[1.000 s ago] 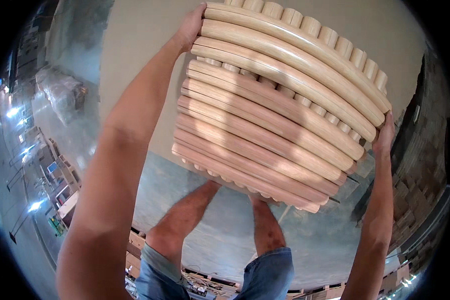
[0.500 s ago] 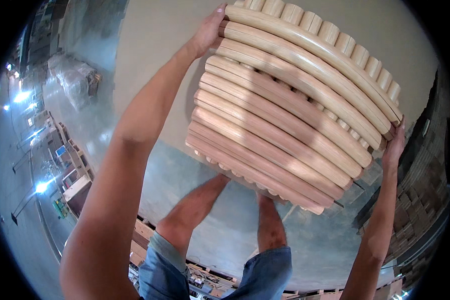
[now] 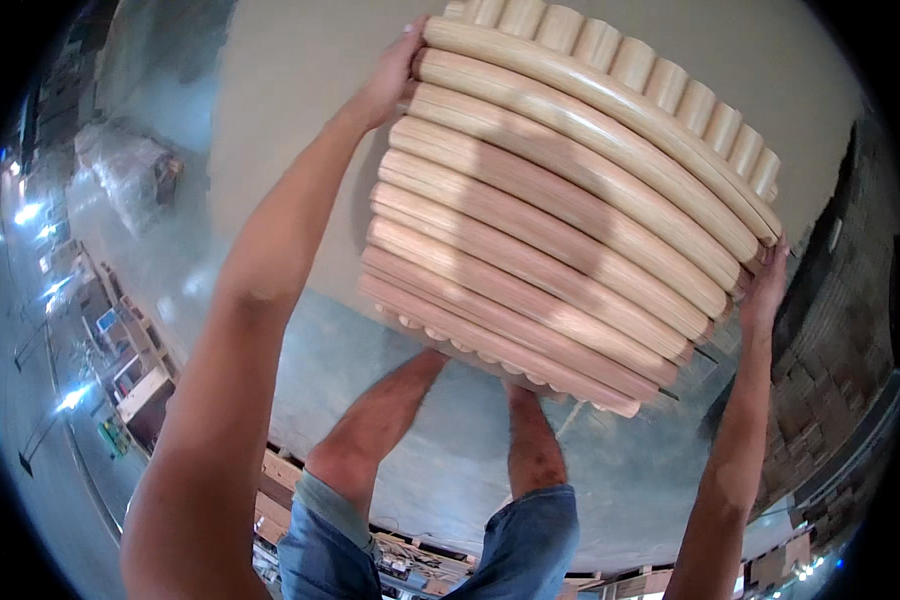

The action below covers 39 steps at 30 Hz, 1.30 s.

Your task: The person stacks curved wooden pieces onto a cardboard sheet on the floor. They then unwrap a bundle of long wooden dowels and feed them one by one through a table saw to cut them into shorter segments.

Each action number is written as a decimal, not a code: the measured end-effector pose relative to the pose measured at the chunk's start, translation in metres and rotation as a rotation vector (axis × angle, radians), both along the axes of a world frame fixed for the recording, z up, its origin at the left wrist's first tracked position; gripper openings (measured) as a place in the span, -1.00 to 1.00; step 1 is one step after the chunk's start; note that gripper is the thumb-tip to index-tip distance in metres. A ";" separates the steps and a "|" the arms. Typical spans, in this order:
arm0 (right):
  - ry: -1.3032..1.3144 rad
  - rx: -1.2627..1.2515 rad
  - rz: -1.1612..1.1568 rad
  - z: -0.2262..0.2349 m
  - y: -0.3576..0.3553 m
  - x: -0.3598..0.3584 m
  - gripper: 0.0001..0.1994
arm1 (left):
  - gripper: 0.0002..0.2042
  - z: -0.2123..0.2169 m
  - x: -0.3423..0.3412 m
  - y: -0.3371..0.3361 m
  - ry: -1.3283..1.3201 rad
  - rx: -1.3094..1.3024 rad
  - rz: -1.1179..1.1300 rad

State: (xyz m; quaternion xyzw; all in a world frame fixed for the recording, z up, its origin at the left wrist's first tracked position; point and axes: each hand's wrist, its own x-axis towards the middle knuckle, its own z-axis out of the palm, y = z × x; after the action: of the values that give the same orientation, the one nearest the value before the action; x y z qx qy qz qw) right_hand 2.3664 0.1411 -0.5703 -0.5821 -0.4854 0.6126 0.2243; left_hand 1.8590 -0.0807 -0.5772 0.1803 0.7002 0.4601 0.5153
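Observation:
Long, pale wooden poles (image 3: 570, 120) with rounded faces lie side by side as the top layer of a stack. My left hand (image 3: 392, 80) grips the left ends of the far poles, its fingers partly hidden behind them. At the right ends of those same far poles, my right hand (image 3: 767, 285) is closed, with fingertips curled on the end faces. The nearer poles (image 3: 510, 300) lie parallel and close together, touched by neither hand. Shorter-looking crosswise poles (image 3: 635, 65) stick out beneath the far edge, and their round ends show under the near edge.
The stack stands on a tan sheet (image 3: 290, 90) over a grey floor (image 3: 410, 470), just ahead of my legs. To the left lies a plastic-wrapped bundle (image 3: 130, 170). Piled brown wooden blocks (image 3: 820, 350) stand at the right. Boxes and lamps line the far left.
The far poles have come toward me, and the gap between them and the nearer poles has closed. Both hands moved with them. The whole view has shifted slightly.

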 end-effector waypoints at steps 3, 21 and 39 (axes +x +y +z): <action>-0.097 -0.053 -0.065 0.008 -0.005 -0.018 -0.36 | -0.30 0.005 -0.001 -0.012 0.021 -0.004 -0.019; 0.125 -0.101 -0.049 -0.003 -0.003 -0.001 -0.23 | -0.25 0.010 0.006 -0.024 0.051 0.013 -0.058; -0.128 -0.253 -0.184 0.022 -0.070 0.114 -0.08 | -0.01 0.029 -0.022 -0.146 0.157 -0.189 0.192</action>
State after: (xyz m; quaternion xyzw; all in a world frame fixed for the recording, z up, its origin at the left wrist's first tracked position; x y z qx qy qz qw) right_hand 2.4800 0.0712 -0.5486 -0.6856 -0.3622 0.6073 0.1730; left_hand 1.8371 -0.2265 -0.5481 0.0985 0.7925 0.4236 0.4276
